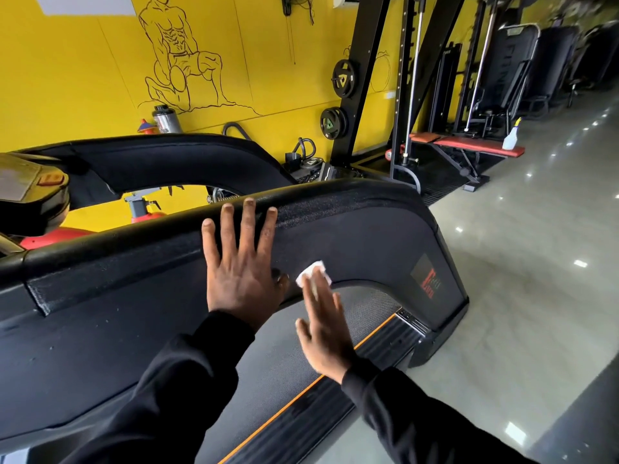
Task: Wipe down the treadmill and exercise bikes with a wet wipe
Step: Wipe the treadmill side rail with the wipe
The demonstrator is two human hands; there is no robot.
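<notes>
Your right hand (323,333) presses the small white wet wipe (313,274) under straight, flat fingers in the middle of the frame, with the black treadmill side rail (368,236) running long toward the upper right.

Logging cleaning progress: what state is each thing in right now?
Left hand: open, flat on the treadmill side panel.
Right hand: fingers straight, pressing the wet wipe to the panel.
Wet wipe: bunched, partly under the fingers.
Spray bottle: upright on the bench.
</notes>
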